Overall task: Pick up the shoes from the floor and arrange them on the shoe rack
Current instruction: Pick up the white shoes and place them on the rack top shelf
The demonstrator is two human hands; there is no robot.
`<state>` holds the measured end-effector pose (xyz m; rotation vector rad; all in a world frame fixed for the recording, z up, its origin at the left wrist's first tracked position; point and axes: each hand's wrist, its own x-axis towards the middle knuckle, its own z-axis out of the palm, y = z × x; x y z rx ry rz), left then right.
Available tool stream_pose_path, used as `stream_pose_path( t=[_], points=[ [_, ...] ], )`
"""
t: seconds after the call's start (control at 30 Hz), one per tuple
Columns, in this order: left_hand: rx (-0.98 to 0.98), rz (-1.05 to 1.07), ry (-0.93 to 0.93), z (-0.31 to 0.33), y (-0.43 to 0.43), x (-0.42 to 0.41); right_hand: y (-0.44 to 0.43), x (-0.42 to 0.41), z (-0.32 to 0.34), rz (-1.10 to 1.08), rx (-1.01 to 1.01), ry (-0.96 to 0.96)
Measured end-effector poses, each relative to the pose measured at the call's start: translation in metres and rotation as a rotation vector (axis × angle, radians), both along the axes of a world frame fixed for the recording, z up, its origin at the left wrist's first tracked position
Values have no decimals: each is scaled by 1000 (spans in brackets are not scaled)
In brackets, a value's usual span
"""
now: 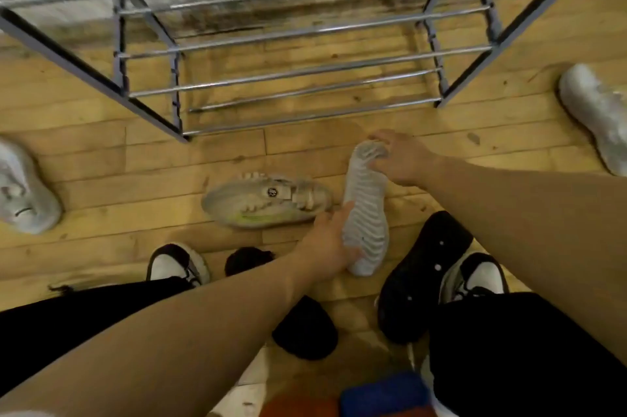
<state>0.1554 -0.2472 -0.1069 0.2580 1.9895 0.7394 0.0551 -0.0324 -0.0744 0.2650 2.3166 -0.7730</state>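
Observation:
A pale grey shoe (368, 202) lies sole-up on the wooden floor, just in front of the metal shoe rack (305, 70). My left hand (325, 243) grips its near end. My right hand (403, 158) holds its far end, fingers curled over the tip. Left of it, its pale grey mate (268, 199) lies on its side, touching nothing but the floor. A black shoe (417, 277) rests sole-up at the right. Another black shoe (302, 321) lies partly hidden under my left forearm. The rack's bars carry no shoes.
A white sneaker (23, 189) lies at the far left and another white sneaker (600, 114) at the far right. My own feet in black-and-white shoes (176, 263) stand on the floor near the bottom. A blue and orange object (373, 396) shows at the bottom edge.

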Motion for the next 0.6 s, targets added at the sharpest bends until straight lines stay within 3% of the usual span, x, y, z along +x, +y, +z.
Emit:
stream_pose_path(
  t=[0.17, 0.33, 0.47, 0.6],
  points=[
    [78, 197, -160, -22, 4, -3, -6, 4, -31, -55, -72, 20],
    [188, 319, -205, -19, 15, -6, -1, -2, -28, -66, -98, 15],
    [232, 406, -175, 5, 27, -6, 15, -4, -1, -186, -131, 26],
    [274, 398, -130, 54, 36, -15, 36, -10, 69, -200, -127, 28]
  ],
)
